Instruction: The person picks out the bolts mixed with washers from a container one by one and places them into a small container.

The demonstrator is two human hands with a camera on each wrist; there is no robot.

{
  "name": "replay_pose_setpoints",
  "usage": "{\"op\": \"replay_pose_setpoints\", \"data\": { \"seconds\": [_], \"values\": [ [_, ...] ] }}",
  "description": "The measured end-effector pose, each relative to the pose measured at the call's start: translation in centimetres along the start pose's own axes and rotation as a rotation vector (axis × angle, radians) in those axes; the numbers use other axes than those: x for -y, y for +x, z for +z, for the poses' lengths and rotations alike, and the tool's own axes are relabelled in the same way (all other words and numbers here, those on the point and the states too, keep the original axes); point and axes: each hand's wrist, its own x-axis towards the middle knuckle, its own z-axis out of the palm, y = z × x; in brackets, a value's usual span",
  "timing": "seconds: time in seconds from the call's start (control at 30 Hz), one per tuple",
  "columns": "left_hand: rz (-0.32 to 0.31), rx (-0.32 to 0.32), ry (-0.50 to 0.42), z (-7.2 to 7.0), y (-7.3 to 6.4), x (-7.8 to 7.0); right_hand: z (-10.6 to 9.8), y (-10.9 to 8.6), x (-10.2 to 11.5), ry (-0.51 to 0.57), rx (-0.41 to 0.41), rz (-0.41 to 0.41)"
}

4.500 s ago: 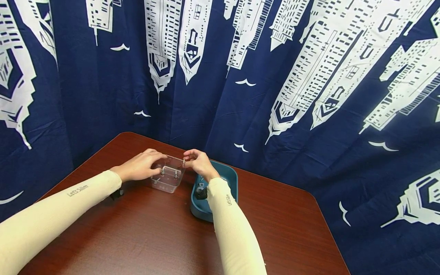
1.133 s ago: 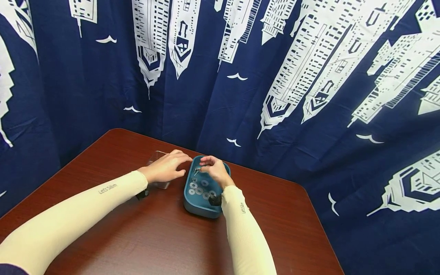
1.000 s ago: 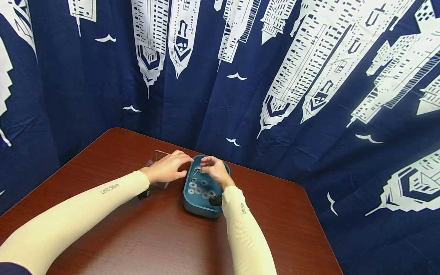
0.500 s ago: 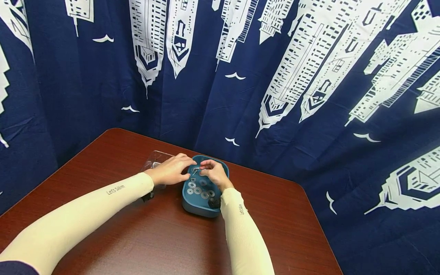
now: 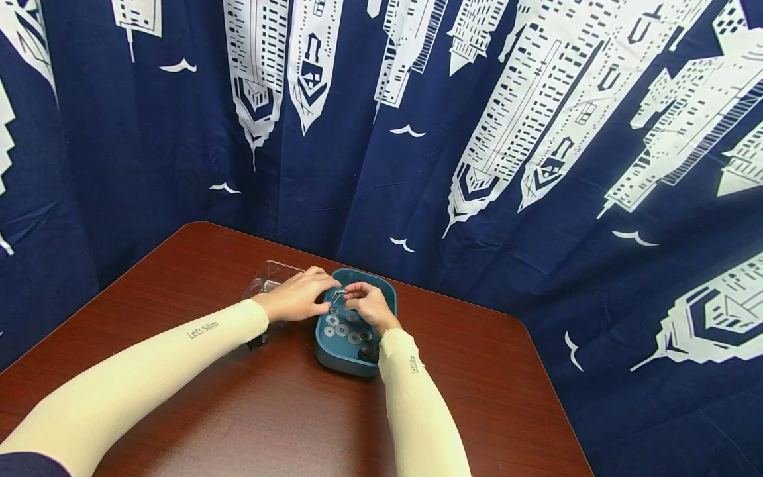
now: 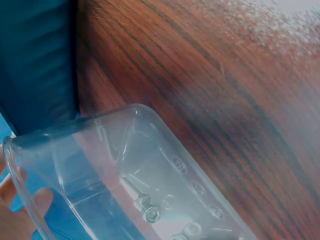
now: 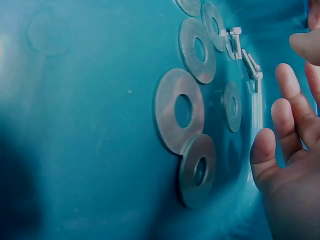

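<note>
My left hand (image 5: 301, 297) reaches over the left rim of a blue tray (image 5: 336, 366), fingers outstretched beside a few small metal bolts (image 5: 337, 296). From the other side my right hand (image 5: 371, 307) dips into the tray, its fingertips right at those bolts. In the right wrist view its fingers (image 7: 265, 147) are loosely bent, with nothing seen between them. Several flat washers (image 7: 170, 120) lie on the tray floor. Under my left wrist stands a clear plastic box (image 6: 175, 145), partly hidden in the head view, with bolts (image 6: 140, 199) carrying nuts or washers inside.
The clear box stands close to the tray's left side on a brown wooden table (image 5: 232, 411). A dark blue curtain (image 5: 357, 165) with white buildings hangs right behind the table's far edge. A black device (image 5: 256, 341) sits under my left wrist.
Earlier, my left hand was on the clear box and my right held a small bolt over it. Both have moved right to the tray. Lately my right hand shifted slightly left toward the bolts.
</note>
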Motion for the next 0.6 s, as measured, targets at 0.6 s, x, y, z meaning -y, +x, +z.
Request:
{"op": "replay_pose_setpoints", "data": {
  "seconds": [0.6],
  "values": [
    [0.005,-0.017,0.005,0.33,0.30,0.43,0.93,0.39,-0.80,-0.094,0.041,0.086]
  ]
}}
